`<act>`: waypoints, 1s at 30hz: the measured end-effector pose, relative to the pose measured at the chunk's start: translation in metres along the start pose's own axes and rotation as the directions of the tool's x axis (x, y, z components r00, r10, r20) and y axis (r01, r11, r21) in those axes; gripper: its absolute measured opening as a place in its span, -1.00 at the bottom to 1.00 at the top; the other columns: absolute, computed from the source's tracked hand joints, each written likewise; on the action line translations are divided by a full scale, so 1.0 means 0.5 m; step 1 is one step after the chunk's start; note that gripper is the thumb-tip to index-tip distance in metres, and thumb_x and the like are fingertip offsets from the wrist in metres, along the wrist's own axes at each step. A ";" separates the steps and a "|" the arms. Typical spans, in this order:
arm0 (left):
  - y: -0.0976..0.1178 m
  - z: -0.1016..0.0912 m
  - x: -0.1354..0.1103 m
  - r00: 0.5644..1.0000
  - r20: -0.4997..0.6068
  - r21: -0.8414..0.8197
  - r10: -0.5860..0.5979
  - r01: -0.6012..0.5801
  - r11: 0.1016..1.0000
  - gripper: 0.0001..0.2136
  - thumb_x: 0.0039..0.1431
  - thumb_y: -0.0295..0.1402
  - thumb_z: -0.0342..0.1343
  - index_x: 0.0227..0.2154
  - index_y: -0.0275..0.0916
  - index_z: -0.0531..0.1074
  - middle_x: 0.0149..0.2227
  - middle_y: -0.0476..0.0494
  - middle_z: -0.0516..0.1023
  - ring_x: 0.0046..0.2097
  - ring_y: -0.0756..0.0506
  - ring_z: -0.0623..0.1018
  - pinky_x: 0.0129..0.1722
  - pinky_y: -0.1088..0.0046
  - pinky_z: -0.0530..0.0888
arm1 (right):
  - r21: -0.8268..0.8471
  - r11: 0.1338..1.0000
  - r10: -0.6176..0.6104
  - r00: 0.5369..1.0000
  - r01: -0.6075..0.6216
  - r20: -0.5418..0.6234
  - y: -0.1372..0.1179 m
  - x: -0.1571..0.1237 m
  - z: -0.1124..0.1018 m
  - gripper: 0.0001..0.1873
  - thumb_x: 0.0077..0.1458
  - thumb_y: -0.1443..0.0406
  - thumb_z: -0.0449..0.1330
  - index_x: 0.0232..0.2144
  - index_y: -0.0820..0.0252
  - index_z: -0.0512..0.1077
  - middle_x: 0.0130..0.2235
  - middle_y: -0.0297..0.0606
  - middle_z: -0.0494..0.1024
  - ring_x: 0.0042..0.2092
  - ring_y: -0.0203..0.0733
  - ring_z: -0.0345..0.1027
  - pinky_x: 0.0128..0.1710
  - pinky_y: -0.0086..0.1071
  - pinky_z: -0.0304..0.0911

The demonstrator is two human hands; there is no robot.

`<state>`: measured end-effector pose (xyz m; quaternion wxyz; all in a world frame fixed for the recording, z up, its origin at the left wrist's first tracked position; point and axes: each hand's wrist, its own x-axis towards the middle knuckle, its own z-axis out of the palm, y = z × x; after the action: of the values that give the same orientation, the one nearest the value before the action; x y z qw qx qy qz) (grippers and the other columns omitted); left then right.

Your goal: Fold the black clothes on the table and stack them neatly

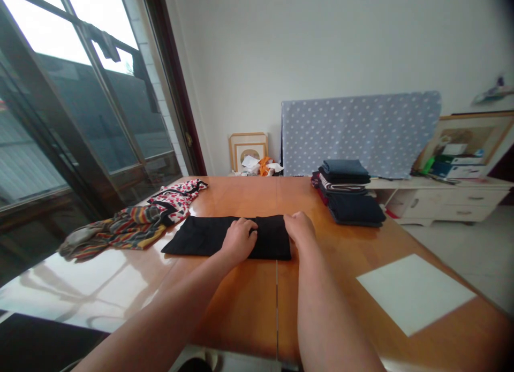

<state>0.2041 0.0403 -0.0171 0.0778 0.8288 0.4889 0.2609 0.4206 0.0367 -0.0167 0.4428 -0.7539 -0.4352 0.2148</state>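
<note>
- In the head view, the left hand (239,241) is curled and half closed on the flat black cloth garment (209,237), and its fingers seem to pinch the cloth, but I cannot see it exactly.
- The right hand (299,227) lies on the upper right edge of this garment with fingers bent down; I cannot tell if it has hold of the cloth.
- The garment lies folded on the orange wooden counter (241,308), between both hands and the body.
- To the left lie a multicoloured striped cloth (124,233) and a red-and-white patterned cloth (176,200).
- To the right stand folded dark clothes in a stack (349,200), near a white square sheet (413,291).
</note>
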 end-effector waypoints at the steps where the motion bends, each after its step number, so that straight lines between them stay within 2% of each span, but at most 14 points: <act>1: -0.003 -0.005 0.002 0.999 -0.032 -0.047 -0.025 0.023 0.999 -0.81 0.22 -0.38 0.08 -0.16 -0.17 0.54 -0.08 -0.19 0.57 -0.01 -0.18 0.51 0.07 0.29 0.39 | 0.051 0.999 0.015 1.000 -0.015 -0.001 0.001 0.001 0.000 -0.85 0.01 0.18 0.24 -0.45 0.11 0.39 -0.57 -0.23 0.44 -0.37 -0.04 0.44 -0.46 -0.35 0.14; 4: -0.024 -0.019 0.001 0.983 -0.068 -0.223 -0.172 0.153 0.963 -0.80 0.18 -0.46 0.06 -0.18 -0.20 0.52 -0.20 -0.15 0.59 -0.09 -0.14 0.54 -0.04 0.36 0.43 | 0.190 0.981 0.022 0.999 -0.029 0.042 0.003 0.003 0.001 -0.89 -0.05 0.24 0.30 -0.46 0.09 0.42 -0.58 -0.21 0.46 -0.33 0.01 0.49 -0.44 -0.34 0.19; 6: -0.044 -0.027 -0.005 0.965 -0.074 -0.281 -0.252 0.222 0.934 -0.80 0.17 -0.49 0.05 -0.20 -0.21 0.52 -0.27 -0.13 0.59 -0.14 -0.12 0.56 -0.09 0.39 0.44 | 0.204 0.979 0.015 0.998 -0.028 0.061 0.007 0.006 0.004 -0.89 -0.07 0.26 0.32 -0.46 0.09 0.44 -0.57 -0.20 0.48 -0.31 0.02 0.51 -0.42 -0.34 0.22; 10: -0.065 -0.038 -0.030 0.975 -0.085 -0.259 -0.206 0.178 0.949 -0.81 0.17 -0.49 0.05 -0.22 -0.21 0.52 -0.28 -0.12 0.58 -0.18 -0.11 0.56 -0.12 0.40 0.45 | 0.047 0.998 0.031 0.998 -0.034 0.057 0.025 0.018 0.013 -0.82 -0.13 0.21 0.37 -0.56 0.10 0.44 -0.58 -0.18 0.50 -0.31 -0.01 0.51 -0.41 -0.35 0.24; 14: -0.043 -0.031 -0.044 0.993 -0.077 -0.255 -0.089 0.066 0.965 -0.78 0.19 -0.48 0.03 -0.18 -0.20 0.52 -0.19 -0.15 0.58 -0.14 -0.11 0.56 -0.08 0.39 0.45 | -0.146 0.989 0.027 0.991 -0.008 0.134 0.043 0.026 0.024 -0.68 -0.25 0.12 0.42 -0.67 0.12 0.39 -0.60 -0.24 0.45 -0.38 -0.03 0.47 -0.42 -0.34 0.22; 17: -0.024 -0.017 -0.038 0.998 -0.050 -0.249 -0.028 0.014 0.968 -0.74 0.19 -0.48 0.01 -0.13 -0.20 0.53 -0.15 -0.17 0.58 -0.10 -0.12 0.55 -0.04 0.37 0.44 | -0.107 0.994 0.008 0.991 0.006 0.134 0.048 0.025 0.026 -0.70 -0.34 0.20 0.46 -0.68 0.13 0.38 -0.63 -0.31 0.41 -0.39 -0.08 0.45 -0.42 -0.38 0.20; 22: -0.020 -0.007 -0.016 0.995 0.086 -0.177 0.042 -0.026 0.984 -0.75 0.09 -0.50 0.10 -0.20 -0.19 0.60 -0.16 -0.19 0.60 -0.08 -0.17 0.56 0.01 0.35 0.43 | -0.101 0.990 -0.070 0.975 0.093 0.213 0.037 0.019 0.021 -0.78 -0.29 0.32 0.39 -0.73 0.13 0.39 -0.72 -0.36 0.30 -0.46 -0.11 0.40 -0.45 -0.37 0.16; 25: -0.010 -0.013 0.006 0.996 0.090 -0.197 0.001 0.017 0.980 -0.78 0.08 -0.49 0.10 -0.28 -0.16 0.61 -0.21 -0.15 0.62 -0.12 -0.17 0.57 -0.05 0.36 0.44 | -0.038 0.997 -0.065 0.979 0.074 0.195 0.022 0.015 0.022 -0.77 -0.28 0.34 0.35 -0.75 0.12 0.36 -0.76 -0.41 0.23 -0.51 -0.16 0.34 -0.48 -0.40 0.12; 28: 0.021 -0.012 0.033 0.991 0.087 -0.305 -0.103 0.125 0.944 -0.81 0.10 -0.47 0.08 -0.32 -0.18 0.59 -0.31 -0.12 0.62 -0.24 -0.13 0.57 -0.19 0.39 0.44 | 0.121 0.993 -0.017 0.975 -0.010 0.223 0.009 0.004 0.025 -0.81 -0.26 0.39 0.31 -0.72 0.13 0.37 -0.77 -0.45 0.18 -0.57 -0.22 0.27 -0.54 -0.43 0.05; 30: 0.049 -0.006 0.051 0.967 0.186 -0.420 -0.175 0.239 0.875 -0.86 0.12 -0.39 0.11 -0.34 -0.21 0.57 -0.39 -0.11 0.60 -0.33 -0.10 0.55 -0.30 0.43 0.43 | 0.209 0.976 0.001 0.961 -0.061 0.277 0.002 -0.007 0.025 -0.85 -0.22 0.39 0.28 -0.68 0.15 0.38 -0.75 -0.46 0.19 -0.60 -0.27 0.19 -0.58 -0.45 -0.03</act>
<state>0.2312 0.0494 0.0040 0.3248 0.7490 0.4965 0.2949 0.4104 0.0398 -0.0243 0.4538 -0.6710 -0.4546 0.3704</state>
